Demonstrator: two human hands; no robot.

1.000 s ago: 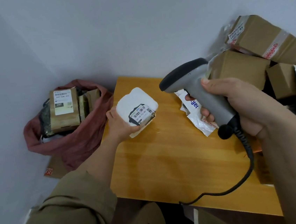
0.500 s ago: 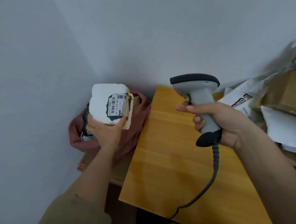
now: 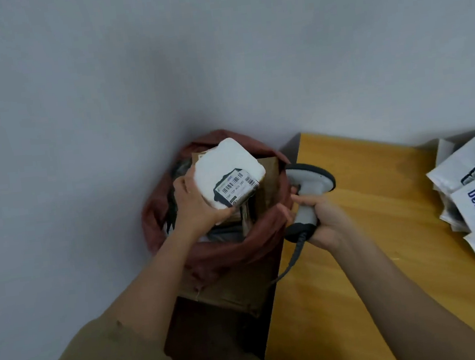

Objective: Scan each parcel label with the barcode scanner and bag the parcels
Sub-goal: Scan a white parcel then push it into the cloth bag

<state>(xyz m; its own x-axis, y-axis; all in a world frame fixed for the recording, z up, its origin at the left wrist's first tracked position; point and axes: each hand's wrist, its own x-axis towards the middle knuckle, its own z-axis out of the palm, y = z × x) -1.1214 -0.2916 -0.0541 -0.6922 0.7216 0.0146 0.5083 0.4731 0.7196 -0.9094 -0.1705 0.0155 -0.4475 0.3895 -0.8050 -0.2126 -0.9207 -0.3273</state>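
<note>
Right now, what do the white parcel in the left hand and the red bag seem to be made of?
The white parcel looks like matte foam or padded plastic: soft rounded corners, no sheen; I cannot say which. The red bag looks like soft, dull cloth or nonwoven fabric: its rim slumps in loose folds.

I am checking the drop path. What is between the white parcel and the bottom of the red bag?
In the head view, the left hand holds the white parcel over the red bag; brown parcels already lie under it inside.
</note>
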